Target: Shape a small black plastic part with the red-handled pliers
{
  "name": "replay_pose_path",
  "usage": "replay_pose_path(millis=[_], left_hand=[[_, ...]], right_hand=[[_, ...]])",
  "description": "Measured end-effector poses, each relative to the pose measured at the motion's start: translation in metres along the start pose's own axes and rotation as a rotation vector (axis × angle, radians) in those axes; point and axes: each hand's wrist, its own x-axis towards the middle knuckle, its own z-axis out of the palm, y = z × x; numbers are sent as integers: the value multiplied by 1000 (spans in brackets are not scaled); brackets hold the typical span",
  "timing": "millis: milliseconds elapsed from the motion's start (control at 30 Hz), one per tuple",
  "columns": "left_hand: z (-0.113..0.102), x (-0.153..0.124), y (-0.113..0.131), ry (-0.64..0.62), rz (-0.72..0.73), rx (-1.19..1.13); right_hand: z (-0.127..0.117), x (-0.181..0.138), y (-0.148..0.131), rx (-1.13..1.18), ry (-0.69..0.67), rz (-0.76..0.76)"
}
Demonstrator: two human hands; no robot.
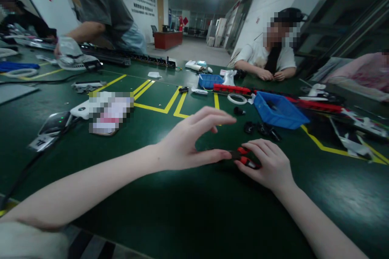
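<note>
The person's two hands meet over the near part of a dark green bench. The right hand (270,165) grasps a small red-handled tool (248,162), its fingers bent over one handle and its thumb against the other. The tool sits between the two hands, its dark head directed toward the left; whether it rests on the bench (182,214) or is lifted slightly is hard to tell. The left hand (185,141) is released, its fingers stretched out above and well apart from the thumb. The thumb's tip reaches the tool's dark head, though contact cannot be made out for certain.

Just beyond the right hand lie some small black parts (264,129), and behind them stands a blue bin (282,119). A white ring (237,99) lies left of this bin, near a long red strip (232,89). Farther left, beyond the left forearm, a phone (111,115) lies beside a white device (88,107). Yellow tape (152,108) marks the bench top. Across it, a person in a white top (287,58) sits with both hands together at the edge.
</note>
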Motion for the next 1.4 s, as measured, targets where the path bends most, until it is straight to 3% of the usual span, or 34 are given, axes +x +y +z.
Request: replay_pose_path(millis=[133, 233, 767, 1400], left_hand=[[27, -16, -26, -274, -219, 221], [40, -28, -43, -355, -262, 301], [41, -30, -58, -436, -272, 38], [40, -31, -62, -446, -285, 5]], right_hand=[[0, -1, 2, -9, -10, 26], [1, -1, 3, 5, -18, 31], [0, 3, -5, 43, -47, -51], [-3, 3, -2, 20, -80, -127]])
